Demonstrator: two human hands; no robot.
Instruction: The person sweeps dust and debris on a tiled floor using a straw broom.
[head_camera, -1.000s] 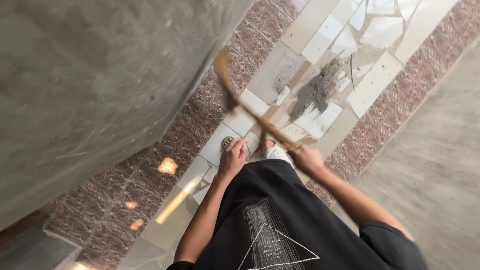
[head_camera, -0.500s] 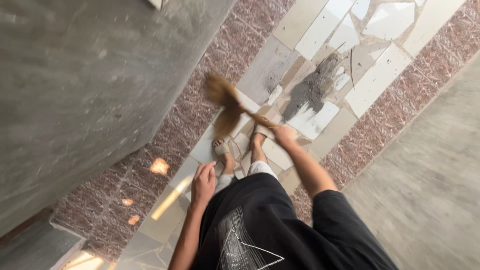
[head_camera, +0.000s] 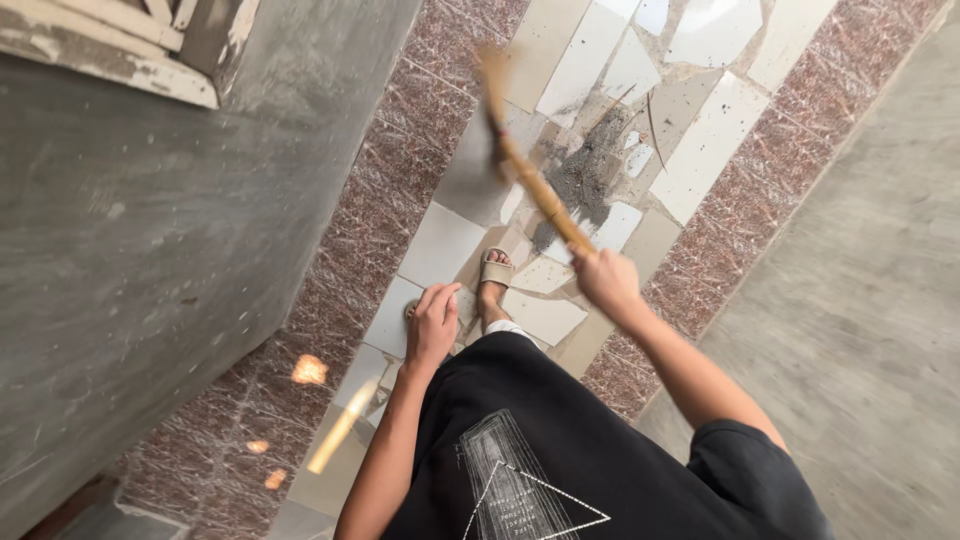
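Straw-coloured and blurred with motion, a hand broom (head_camera: 520, 165) is slanting from the centre of the frame up toward the top, its bristle end smeared over the pale floor tiles (head_camera: 440, 245). The right hand (head_camera: 607, 280) is clenching the lower end of the handle, just right of centre. The left hand (head_camera: 433, 322) is hanging released, fingers loosely curled and grasping nothing, just left of a foot in a beige sandal (head_camera: 495, 272).

A pile of grey dust (head_camera: 590, 170) is lying on the broken cream tiles right beside the broom shaft, upper middle of the frame. Speckled reddish border tiles (head_camera: 390, 200) are running either side of the pale strip, with a grey concrete wall (head_camera: 150, 260) filling the left.

As a judgement, a hard sweep from here could be scattering the dust back across the strip or driving it into the gaps between the cracked tiles, since the pile is loose and the joints look open. The sandalled foot is standing near the shaft's lower end, so a low pass could be clipping it.

The bristles are too blurred to make out their shape. The other foot is hiding behind the black shirt (head_camera: 560, 460), and the peeling wooden frame (head_camera: 120, 45) in the upper left is getting cut off by the edge.
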